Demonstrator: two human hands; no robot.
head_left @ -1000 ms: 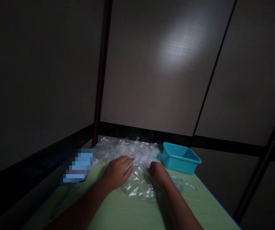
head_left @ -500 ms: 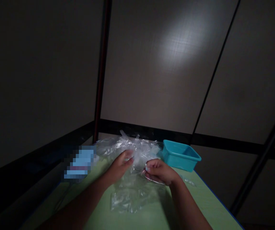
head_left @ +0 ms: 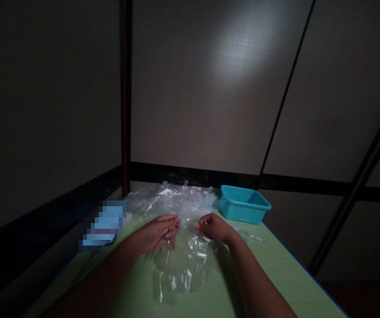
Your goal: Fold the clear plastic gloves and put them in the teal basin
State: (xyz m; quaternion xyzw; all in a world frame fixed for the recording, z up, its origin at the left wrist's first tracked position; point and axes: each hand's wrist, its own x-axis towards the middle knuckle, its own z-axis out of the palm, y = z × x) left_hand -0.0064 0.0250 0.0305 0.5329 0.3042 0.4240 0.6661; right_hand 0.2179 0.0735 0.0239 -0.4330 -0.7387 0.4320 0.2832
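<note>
1. Left hand (head_left: 165,230) and right hand (head_left: 215,227) each pinched crinkled clear plastic film (head_left: 185,271), near centre, over light-green surface (head_left: 276,265).
2. Handling appeared unfinished; loose clear plastic heap (head_left: 176,196) lay beyond.
3. Turquoise rectangular tub (head_left: 243,213) stood far right.

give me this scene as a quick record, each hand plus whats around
left hand: fingers closed on a clear plastic bag
right hand: fingertips pinching the same bag
beyond hands: heap of crumpled clear plastic
right of heap: teal plastic tub, upright
left side: pixelated item, identity hidden
surface: light green table, blue edge
lighting: dim
</note>
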